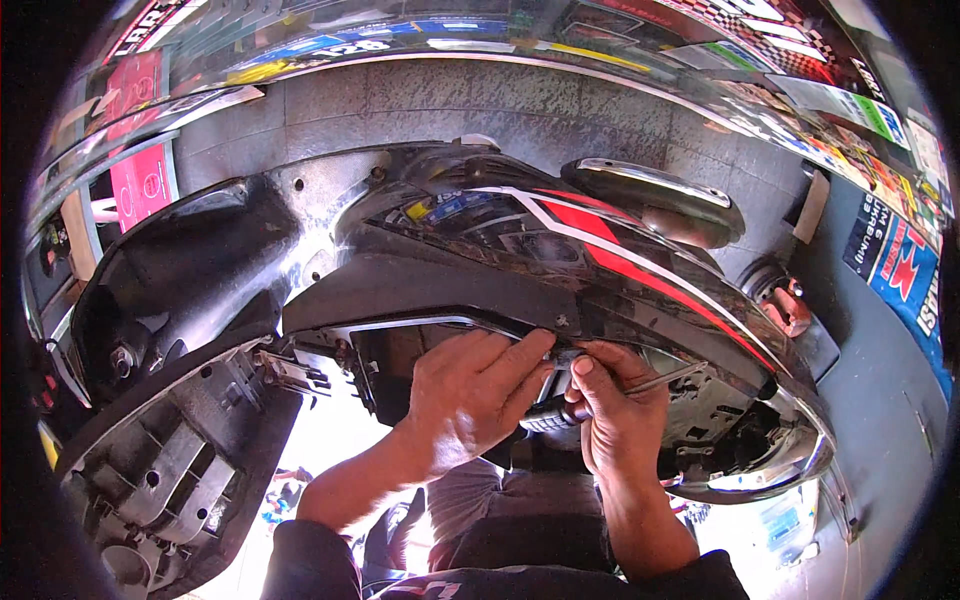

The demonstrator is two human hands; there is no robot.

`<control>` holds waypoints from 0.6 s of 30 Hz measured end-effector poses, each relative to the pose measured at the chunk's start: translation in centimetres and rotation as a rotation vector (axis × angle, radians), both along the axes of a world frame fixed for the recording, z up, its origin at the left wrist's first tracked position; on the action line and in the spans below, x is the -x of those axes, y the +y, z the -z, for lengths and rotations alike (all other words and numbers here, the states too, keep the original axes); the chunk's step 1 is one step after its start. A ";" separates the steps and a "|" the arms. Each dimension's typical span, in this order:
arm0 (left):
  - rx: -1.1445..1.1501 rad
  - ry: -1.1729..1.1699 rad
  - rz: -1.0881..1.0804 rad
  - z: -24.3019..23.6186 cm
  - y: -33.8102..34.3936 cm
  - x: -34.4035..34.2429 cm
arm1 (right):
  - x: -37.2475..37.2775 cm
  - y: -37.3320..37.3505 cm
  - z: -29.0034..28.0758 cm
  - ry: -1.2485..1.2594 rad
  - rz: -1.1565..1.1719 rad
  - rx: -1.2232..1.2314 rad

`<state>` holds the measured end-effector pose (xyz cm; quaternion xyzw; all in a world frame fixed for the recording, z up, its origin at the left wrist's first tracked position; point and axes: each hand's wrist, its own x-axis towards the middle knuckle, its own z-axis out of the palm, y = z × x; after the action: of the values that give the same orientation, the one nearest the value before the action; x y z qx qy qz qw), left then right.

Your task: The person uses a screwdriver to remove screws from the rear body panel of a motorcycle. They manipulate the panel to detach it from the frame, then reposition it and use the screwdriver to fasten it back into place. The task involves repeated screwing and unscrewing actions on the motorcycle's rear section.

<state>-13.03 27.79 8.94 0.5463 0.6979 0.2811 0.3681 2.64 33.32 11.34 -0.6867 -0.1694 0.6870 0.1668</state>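
A dark scooter body panel with red and white stripes stretches across in front of me. My left hand is at the panel's lower edge, its fingers bent and pressed together close to the right thumb. Beside it, my right hand is closed around a screwdriver with a dark ribbed handle; its metal shaft points out to the right. The right thumb and forefinger also pinch at a small greyish piece by the panel edge. Whatever the left fingertips grip is hidden.
At the left, the raised seat shows its ribbed grey underside, next to the open black under-seat compartment. A muffler with a chrome shield lies beyond the body. Banners and a glass display case border the tiled floor.
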 end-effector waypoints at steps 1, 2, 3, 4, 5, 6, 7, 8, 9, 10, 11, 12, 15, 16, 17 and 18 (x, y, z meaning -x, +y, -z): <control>-0.008 -0.035 -0.017 0.3 -0.2 -0.1 | 0.0 0.0 0.0 0.000 -0.004 0.001; -0.017 -0.070 -0.034 0.6 -0.3 -0.1 | 0.0 0.0 0.0 -0.001 -0.008 0.001; -0.007 -0.080 -0.024 0.5 -0.2 0.0 | 0.1 0.1 -0.2 -0.001 -0.014 -0.003; 0.000 -0.086 -0.012 0.5 -0.2 0.0 | 0.2 0.1 -0.2 0.003 -0.018 -0.009; 0.007 -0.092 -0.001 0.5 -0.2 0.1 | 0.2 0.2 -0.2 0.007 -0.023 -0.016; -0.011 -0.114 -0.012 0.7 -0.2 0.1 | 0.2 0.2 -0.2 0.015 -0.017 -0.005; -0.028 -0.136 -0.024 1.0 -0.4 0.0 | 0.1 0.2 -0.2 0.022 -0.012 0.007; -0.045 -0.159 -0.037 1.2 -0.4 0.0 | 0.1 0.1 -0.2 0.029 -0.007 0.019; -0.034 -0.162 -0.024 1.1 -0.3 0.1 | 0.1 0.1 -0.2 0.032 -0.004 0.017; -0.023 -0.166 -0.012 1.0 -0.2 0.4 | 0.2 0.1 -0.2 0.033 -0.001 0.016; -0.011 -0.171 0.000 1.0 -0.1 0.6 | 0.2 0.2 -0.2 0.035 0.001 0.014; -0.002 -0.172 0.018 1.1 -0.1 0.7 | 0.2 0.2 -0.2 0.034 -0.008 0.019; 0.008 -0.189 0.041 1.3 -0.2 1.0 | 0.2 0.5 -0.4 0.036 -0.032 0.028; -0.003 -0.211 0.033 1.4 -0.2 1.1 | 0.3 0.5 -0.4 0.031 -0.031 0.026; -0.013 -0.232 0.025 1.4 -0.1 1.1 | 0.3 0.4 -0.5 0.025 -0.030 0.023; -0.014 -0.255 0.013 1.6 -0.1 1.0 | 0.3 0.5 -0.5 0.028 -0.029 0.024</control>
<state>-14.08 27.66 7.37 0.5131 0.6401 0.3507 0.4517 2.32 33.78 11.79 -0.6764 -0.1688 0.7009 0.1508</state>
